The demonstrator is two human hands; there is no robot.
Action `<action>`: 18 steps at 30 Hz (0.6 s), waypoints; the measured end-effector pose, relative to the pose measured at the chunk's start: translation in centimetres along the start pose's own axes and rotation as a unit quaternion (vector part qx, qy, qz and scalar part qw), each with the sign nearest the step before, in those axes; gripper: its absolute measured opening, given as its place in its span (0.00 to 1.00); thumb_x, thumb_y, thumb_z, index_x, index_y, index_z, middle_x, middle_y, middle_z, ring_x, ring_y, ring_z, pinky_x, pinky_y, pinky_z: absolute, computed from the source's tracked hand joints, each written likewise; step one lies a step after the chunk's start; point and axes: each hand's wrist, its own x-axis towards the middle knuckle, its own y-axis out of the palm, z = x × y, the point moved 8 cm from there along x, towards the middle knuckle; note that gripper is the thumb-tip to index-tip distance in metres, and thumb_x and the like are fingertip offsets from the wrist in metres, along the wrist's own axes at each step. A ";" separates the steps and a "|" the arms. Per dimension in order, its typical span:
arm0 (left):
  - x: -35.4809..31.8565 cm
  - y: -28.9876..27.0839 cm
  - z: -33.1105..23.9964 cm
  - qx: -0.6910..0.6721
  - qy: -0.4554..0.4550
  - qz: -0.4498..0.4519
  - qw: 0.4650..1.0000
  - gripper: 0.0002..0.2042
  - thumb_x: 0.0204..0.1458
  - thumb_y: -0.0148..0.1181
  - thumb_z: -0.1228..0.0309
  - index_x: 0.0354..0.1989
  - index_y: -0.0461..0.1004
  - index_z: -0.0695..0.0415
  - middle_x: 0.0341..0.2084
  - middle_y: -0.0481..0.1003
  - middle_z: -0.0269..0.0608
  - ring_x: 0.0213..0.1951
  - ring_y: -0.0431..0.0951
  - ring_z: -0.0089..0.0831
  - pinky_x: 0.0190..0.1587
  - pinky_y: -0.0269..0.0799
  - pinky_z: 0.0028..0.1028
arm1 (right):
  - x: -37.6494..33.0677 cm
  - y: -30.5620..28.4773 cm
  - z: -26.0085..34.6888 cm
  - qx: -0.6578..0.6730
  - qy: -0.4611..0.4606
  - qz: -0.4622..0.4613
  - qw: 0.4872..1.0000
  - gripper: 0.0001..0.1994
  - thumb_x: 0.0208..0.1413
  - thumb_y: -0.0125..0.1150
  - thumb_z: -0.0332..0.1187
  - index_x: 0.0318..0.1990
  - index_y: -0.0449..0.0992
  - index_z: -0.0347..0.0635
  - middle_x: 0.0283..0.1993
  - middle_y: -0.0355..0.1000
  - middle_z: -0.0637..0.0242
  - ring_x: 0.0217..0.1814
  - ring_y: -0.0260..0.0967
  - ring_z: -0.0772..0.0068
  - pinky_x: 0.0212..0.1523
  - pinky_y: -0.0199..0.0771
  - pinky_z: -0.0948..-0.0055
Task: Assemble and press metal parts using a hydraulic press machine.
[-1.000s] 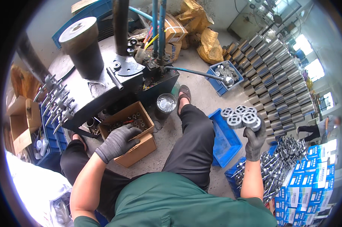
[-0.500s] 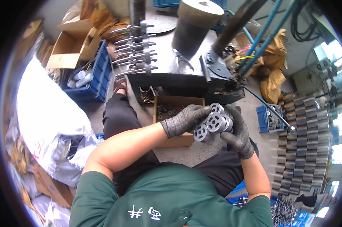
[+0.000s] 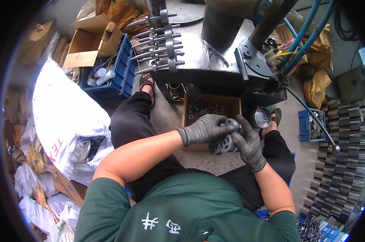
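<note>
Grey metal discs (image 3: 227, 144) sit clasped between left hand (image 3: 206, 130) and right hand (image 3: 250, 150), both curled, over the near edge of the cardboard box (image 3: 212, 99); bare floor (image 3: 206, 162) opens toward the lap, the tabletop (image 3: 194, 52) edge well ahead.

a white sack (image 3: 65, 117) sits at left, near a blue crate (image 3: 128, 75) and an open cardboard box (image 3: 81, 59). at right, metal tubes (image 3: 341, 161) are stacked in rows.

Shirt (image 3: 182, 201): dark green, 2 white characters (image 3: 150, 221). Ahead of shirt: left hand (image 3: 206, 129), right hand (image 3: 249, 146), gloved dark grey; slotted discs (image 3: 227, 144), silver-grey. Ahead-left of shirt: sack (image 3: 65, 117), white, red lettering (image 3: 58, 145).
</note>
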 end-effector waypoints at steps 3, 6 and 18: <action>0.2 0.4 0.7 0.032 0.010 -0.052 0.998 0.30 0.60 0.60 0.47 0.56 0.73 0.65 0.38 0.81 0.48 0.42 0.81 0.31 0.44 0.78 0.31 | -0.1 0.5 -0.2 -0.084 -0.013 0.015 0.996 0.36 0.63 0.63 0.40 0.72 0.55 0.32 0.63 0.70 0.52 0.63 0.67 0.68 0.65 0.65 0.69; 0.4 0.1 0.6 0.024 -0.013 -0.088 0.996 0.29 0.61 0.59 0.48 0.54 0.74 0.67 0.38 0.81 0.50 0.42 0.81 0.32 0.44 0.78 0.32 | 0.1 0.5 -0.9 -0.044 -0.010 0.008 0.999 0.37 0.63 0.62 0.44 0.73 0.55 0.33 0.61 0.70 0.51 0.63 0.67 0.67 0.65 0.64 0.69; 0.8 -0.1 -0.7 0.022 0.182 -0.129 0.975 0.15 0.57 0.57 0.66 0.44 0.78 0.66 0.36 0.79 0.46 0.42 0.80 0.33 0.49 0.75 0.32 | -1.1 1.3 0.1 0.056 -0.042 0.019 0.997 0.41 0.59 0.68 0.46 0.74 0.56 0.40 0.64 0.68 0.59 0.65 0.64 0.68 0.67 0.61 0.66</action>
